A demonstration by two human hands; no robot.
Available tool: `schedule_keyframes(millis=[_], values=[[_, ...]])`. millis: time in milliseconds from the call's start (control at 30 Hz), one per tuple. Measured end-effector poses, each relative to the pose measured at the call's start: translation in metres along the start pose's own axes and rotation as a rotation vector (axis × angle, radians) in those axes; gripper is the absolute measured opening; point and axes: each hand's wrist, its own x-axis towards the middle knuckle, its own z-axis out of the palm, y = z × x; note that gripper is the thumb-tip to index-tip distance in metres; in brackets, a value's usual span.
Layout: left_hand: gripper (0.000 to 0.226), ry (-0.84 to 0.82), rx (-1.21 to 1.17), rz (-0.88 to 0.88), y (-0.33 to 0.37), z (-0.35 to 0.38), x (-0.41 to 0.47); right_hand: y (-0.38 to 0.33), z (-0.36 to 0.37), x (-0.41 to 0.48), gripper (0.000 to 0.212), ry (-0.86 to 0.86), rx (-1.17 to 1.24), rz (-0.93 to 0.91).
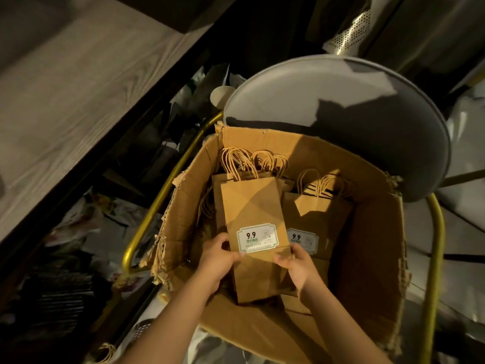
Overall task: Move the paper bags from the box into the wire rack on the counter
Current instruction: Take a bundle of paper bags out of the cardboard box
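An open cardboard box (367, 245) sits on a chair and holds flat brown paper bags with twisted handles. A stack of bags (252, 206) with a white "9.9" label lies on the left side of the box. My left hand (219, 254) grips the stack's lower left edge, and my right hand (296, 266) grips its lower right edge. A second stack of labelled bags (317, 219) lies to the right, partly in shadow. The wire rack is not in view.
The box rests on a round grey chair (328, 101) with a gold metal frame (162, 195). A wood-grain counter (65, 101) runs along the left. Plastic-wrapped clutter (84, 227) fills the space under the counter. A perforated metal object (349, 32) stands at the top.
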Motion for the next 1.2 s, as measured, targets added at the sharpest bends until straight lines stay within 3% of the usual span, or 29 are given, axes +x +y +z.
schedule_keyframes(millis=[267,400,500,633,800,1000,1100,1200], values=[[0.1,-0.046,-0.229,0.014,0.009,0.005,-0.012,0.006,-0.021,-0.015,0.032,-0.051,0.037,0.013],[0.05,-0.04,-0.173,0.104,0.01,0.002,-0.024,0.004,-0.026,-0.017,0.029,-0.056,0.108,0.009],[0.031,0.022,-0.156,0.168,0.01,-0.007,-0.029,-0.008,-0.021,-0.012,0.014,0.018,0.207,0.056],[0.024,0.126,-0.062,0.243,0.007,-0.023,-0.03,-0.021,-0.015,0.002,0.018,0.057,0.32,0.103],[0.024,0.276,-0.032,0.211,0.002,-0.024,-0.029,-0.026,-0.005,0.015,0.026,-0.021,0.093,0.086],[0.021,0.366,0.007,0.163,0.001,-0.023,-0.025,-0.023,0.009,0.024,0.033,-0.117,-0.002,0.061],[0.026,0.4,0.035,0.149,0.001,-0.027,-0.023,-0.023,0.015,0.023,0.018,-0.123,0.022,0.08],[0.027,0.405,0.04,0.124,0.001,-0.032,-0.02,-0.021,0.022,0.028,0.029,-0.096,0.015,0.091]])
